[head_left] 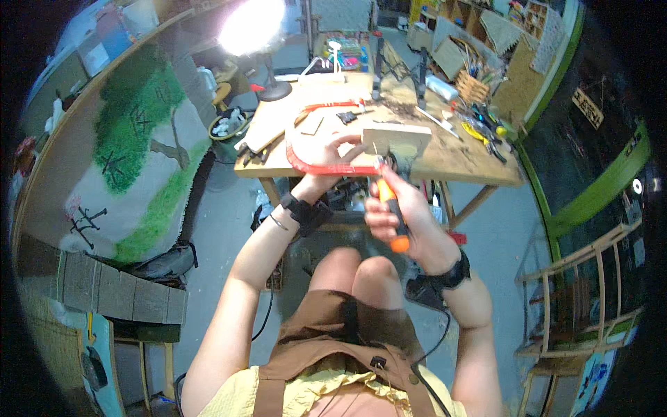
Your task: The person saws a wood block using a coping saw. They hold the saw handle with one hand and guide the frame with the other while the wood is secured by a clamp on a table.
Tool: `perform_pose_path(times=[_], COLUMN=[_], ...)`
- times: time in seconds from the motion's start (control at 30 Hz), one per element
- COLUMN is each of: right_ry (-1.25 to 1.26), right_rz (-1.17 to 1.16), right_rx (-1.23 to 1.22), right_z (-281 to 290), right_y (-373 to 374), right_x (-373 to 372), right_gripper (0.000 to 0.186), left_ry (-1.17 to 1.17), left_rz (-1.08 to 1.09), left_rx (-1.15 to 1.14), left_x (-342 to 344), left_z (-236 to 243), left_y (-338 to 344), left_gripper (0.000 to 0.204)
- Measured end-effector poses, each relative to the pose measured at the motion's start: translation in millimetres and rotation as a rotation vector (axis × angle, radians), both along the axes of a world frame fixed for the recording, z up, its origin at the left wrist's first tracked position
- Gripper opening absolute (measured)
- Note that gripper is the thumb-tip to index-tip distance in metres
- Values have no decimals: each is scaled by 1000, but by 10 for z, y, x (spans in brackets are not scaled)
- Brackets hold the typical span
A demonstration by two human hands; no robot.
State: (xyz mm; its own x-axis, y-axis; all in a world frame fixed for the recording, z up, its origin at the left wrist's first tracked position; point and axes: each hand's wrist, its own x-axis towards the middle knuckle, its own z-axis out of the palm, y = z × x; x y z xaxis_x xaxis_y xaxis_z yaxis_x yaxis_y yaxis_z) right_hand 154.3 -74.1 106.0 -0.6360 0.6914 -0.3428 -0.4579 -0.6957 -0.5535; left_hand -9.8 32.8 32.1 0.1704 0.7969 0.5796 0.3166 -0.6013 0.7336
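My right hand [406, 212] is wrapped round the orange and black handle of a coping saw [330, 169]. The saw's red frame curves left from the handle, round past my left wrist, and back toward the far side of the table. In front of me a pale wooden board [397, 137] stands at the table's near edge, with the saw's handle end close below it. My left hand [328, 149] is inside the saw's bow, its fingers bent and meeting the board's left edge. The blade is too thin and blurred to follow.
The wooden table [472, 156] carries a bright desk lamp [276, 89] at the far left. Pliers and other hand tools [486, 135] lie at the right, near a wooden crate [472, 89]. A bin [229, 128] stands left of the table. A wooden rack [583, 292] is at the right.
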Motion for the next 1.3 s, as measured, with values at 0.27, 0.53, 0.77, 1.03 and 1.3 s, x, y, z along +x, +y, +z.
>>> perform_pose_path(times=[0.27,0.53,0.77,1.03,1.3], right_ry=[-81,-13,-11,5,-11], right_rz=[-126,-10,1,-12,-59], right_rx=[59,66,80,66,90], right_z=[-11,-75,-156,-151,-119], right_y=[91,61,-96,-100,1], right_x=[-152,-23,92,122,25], right_gripper=[33,35,33,33,33], left_ry=[-27,-20,-36,-37,-52], left_rz=[48,-7,36,65,31], left_rx=[17,46,135,126,119], left_x=[3,46,79,91,108], left_z=[-13,-10,59,74,66], left_y=[33,12,-19,-60,-61], left_gripper=[21,26,20,20,22])
